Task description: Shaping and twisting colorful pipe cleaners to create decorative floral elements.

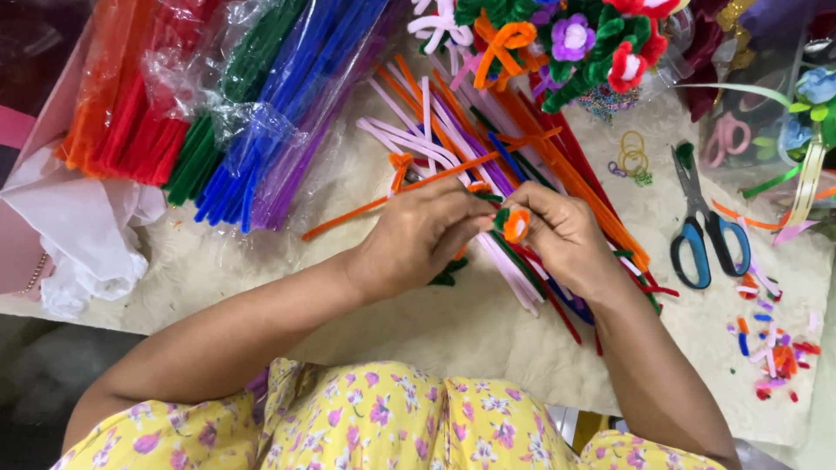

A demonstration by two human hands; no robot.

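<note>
Far-left edge of the bench (pixel 261 261): bagged bundles of fuzzy pipe cleaners in orange, red, green, blue and purple (pixel 218 113), kept sorted by colour. Moving in, the left hand (pixel 418 239) has its fingers closed, pinching a green stem. Meeting it, the right hand (pixel 562 235) grips a small orange-and-white pipe-cleaner flower bud (pixel 515 224) between thumb and forefinger, over loose multicoloured pipe cleaners (pixel 488 139). Toward the right edge, blue-handled scissors (pixel 705 235) lie handy. The cream fuzzy cover is scattered with trimmings.
</note>
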